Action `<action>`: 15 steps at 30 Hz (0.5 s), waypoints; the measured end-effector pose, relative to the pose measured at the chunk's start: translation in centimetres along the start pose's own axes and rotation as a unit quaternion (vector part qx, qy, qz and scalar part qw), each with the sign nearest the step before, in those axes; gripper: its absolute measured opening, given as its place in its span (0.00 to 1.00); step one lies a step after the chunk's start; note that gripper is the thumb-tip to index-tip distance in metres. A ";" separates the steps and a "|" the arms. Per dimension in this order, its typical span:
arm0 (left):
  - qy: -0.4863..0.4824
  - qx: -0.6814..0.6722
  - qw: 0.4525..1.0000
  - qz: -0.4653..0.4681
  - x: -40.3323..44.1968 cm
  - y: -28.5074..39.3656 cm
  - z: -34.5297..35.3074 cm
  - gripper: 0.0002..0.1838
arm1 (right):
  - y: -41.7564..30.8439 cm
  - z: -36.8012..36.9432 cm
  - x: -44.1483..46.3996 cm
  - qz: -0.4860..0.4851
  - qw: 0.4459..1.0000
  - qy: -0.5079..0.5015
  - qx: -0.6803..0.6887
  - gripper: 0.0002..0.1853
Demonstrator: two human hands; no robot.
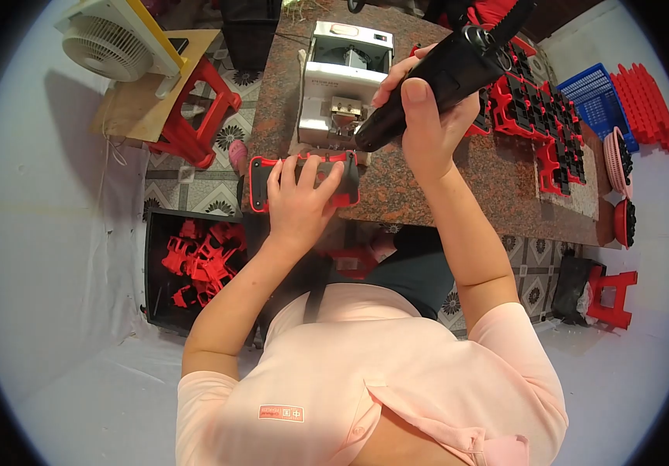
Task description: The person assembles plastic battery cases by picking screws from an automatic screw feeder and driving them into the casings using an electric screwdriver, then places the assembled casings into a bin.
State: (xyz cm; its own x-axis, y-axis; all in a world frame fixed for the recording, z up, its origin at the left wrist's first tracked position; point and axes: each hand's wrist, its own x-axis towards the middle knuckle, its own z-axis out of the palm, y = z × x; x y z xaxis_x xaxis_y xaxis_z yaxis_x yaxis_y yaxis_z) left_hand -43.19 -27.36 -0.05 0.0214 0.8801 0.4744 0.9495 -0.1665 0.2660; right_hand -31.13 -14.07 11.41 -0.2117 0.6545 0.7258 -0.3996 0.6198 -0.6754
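Observation:
My right hand point(435, 124) is wrapped round a black power screwdriver point(451, 81), whose narrow end slants down and left beside the white machine. My left hand point(301, 202) lies over a red-framed black plastic housing point(262, 186) at the front edge of the table, its fingers spread across the top and reaching the far rim. Just beyond the housing stands the white screw-feeder machine point(319, 93), with a small metal outlet point(344, 111) on its near side. The screwdriver's tip is close to this outlet; whether they touch I cannot tell.
Rows of red and black plastic parts point(533, 109) cover the right side of the speckled stone table point(404, 190). A black bin point(156, 299) of red parts stands on the floor at left, below a fan point(107, 48). A blue basket point(595, 93) sits at far right.

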 end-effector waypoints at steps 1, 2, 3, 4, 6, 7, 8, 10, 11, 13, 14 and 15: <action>0.000 0.001 1.000 0.000 0.0 0.0 0.0 0.35 | 0.2 0.0 -0.2 -0.001 1.000 -0.005 -0.003 0.19; -0.001 0.003 1.000 0.000 0.0 0.0 0.0 0.35 | 0.4 0.0 -0.3 -0.003 1.000 -0.010 -0.007 0.19; -0.002 0.005 1.000 0.000 0.0 0.0 0.0 0.35 | 0.6 0.1 -0.4 -0.005 1.000 -0.015 -0.011 0.19; -0.002 0.007 1.000 0.000 0.0 0.0 0.0 0.35 | 0.6 0.2 -0.4 -0.008 1.000 -0.023 -0.018 0.18; -0.002 0.013 1.000 0.000 0.1 0.0 0.0 0.35 | 0.6 0.5 -0.6 -0.012 0.999 -0.039 -0.032 0.17; -0.002 0.016 1.000 0.000 0.1 0.0 0.0 0.35 | 0.6 0.7 -0.8 -0.009 0.998 -0.041 -0.036 0.16; -0.001 0.014 1.000 0.001 0.1 0.0 0.0 0.35 | 0.6 1.1 -1.0 -0.007 0.998 -0.043 -0.040 0.16; 0.002 0.009 1.000 0.004 0.1 0.0 0.0 0.35 | 0.9 1.4 -1.2 0.002 0.997 -0.045 -0.055 0.19; 0.004 0.007 1.000 0.005 0.2 0.0 0.0 0.35 | 1.1 1.5 -1.2 0.009 0.997 -0.045 -0.067 0.23; 0.008 0.007 1.000 0.005 0.2 0.0 -0.1 0.35 | 1.0 1.7 -1.4 0.060 0.994 -0.039 -0.081 0.29; 0.008 0.005 1.000 0.006 0.2 -0.1 -0.1 0.35 | 1.1 1.8 -1.3 0.051 0.994 -0.045 -0.081 0.29; 0.008 0.004 1.000 0.007 0.1 -0.1 -0.1 0.35 | 1.3 1.8 -1.3 0.042 0.995 -0.051 -0.081 0.28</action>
State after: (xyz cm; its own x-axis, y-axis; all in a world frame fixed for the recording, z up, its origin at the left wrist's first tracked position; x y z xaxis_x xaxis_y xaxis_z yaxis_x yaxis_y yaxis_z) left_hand -43.31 -27.24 0.03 0.0291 0.8709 0.4906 0.9514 -0.1747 0.2536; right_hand -32.96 -14.87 9.81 -0.3302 0.6651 0.6698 -0.2297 0.6316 -0.7405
